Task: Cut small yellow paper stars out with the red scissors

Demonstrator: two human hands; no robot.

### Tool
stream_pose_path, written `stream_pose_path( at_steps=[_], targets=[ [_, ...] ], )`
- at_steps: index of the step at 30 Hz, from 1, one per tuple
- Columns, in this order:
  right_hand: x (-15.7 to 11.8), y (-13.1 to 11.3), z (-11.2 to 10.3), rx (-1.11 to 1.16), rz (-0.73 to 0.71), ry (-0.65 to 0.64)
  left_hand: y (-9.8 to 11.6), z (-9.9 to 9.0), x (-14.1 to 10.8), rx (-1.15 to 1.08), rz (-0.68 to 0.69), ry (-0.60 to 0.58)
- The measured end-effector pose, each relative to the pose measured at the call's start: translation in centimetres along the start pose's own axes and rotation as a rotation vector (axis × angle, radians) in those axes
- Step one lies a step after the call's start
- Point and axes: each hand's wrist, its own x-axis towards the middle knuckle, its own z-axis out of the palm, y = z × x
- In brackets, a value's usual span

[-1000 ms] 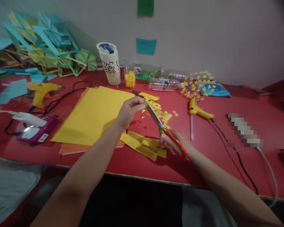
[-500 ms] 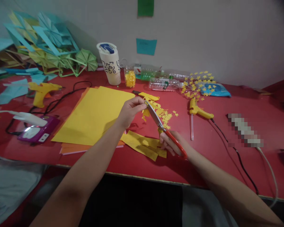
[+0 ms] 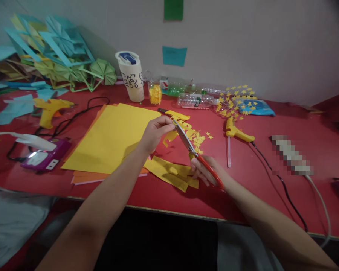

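Note:
Red-handled scissors are in my right hand, blades pointing up and left with the tips at my left fingertips. My left hand pinches a small yellow paper piece, mostly hidden by the fingers. Beyond and right of the blades lie small yellow paper stars and scraps, beside a yellow cutter. Under and near my right hand are yellow paper strips. To the left, a large yellow sheet lies on orange sheets.
A white tumbler, a cup of yellow bits and plastic bottles stand or lie at the back. Glue guns lie right and left; a purple power strip is at left. Folded paper shapes fill the back left.
A yellow scrap below my left fingertips has shifted left and down onto the table area beside the stars. Both hands and the scissors have hardly moved.

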Motion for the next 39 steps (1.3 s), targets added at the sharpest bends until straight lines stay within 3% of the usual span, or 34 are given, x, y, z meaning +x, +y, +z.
stream_pose_path(
  at_steps=[9, 14, 19, 22, 29, 34, 39],
  targets=[
    [0.0, -0.3, 0.2, 0.002, 0.053, 0.060, -0.1, 0.0, 0.1, -0.007, -0.014, 0.002],
    [0.2, 0.1, -0.2, 0.042, -0.005, 0.087, -0.1, -0.1, 0.0, -0.018, -0.066, -0.023],
    [0.4, 0.1, -0.8, 0.095, -0.103, 0.208, 0.5, 0.4, -0.4, 0.098, -0.248, -0.148],
    [0.4, -0.3, -1.0, 0.140, -0.135, 0.271, 0.8, 1.1, -0.8, 0.228, -0.240, -0.266],
    [1.2, -0.5, -1.3, 0.177, -0.129, 0.298, -0.5, 3.1, -1.8, 0.252, -0.260, -0.503],
    [1.6, -0.2, -1.1, 0.111, -0.054, 0.323, -1.7, 3.3, -1.9, 0.251, -0.315, -0.439],
    [1.8, -0.3, -2.0, 0.089, -0.062, 0.394, -1.5, 3.1, -1.7, 0.281, -0.302, -0.413]
  ],
)
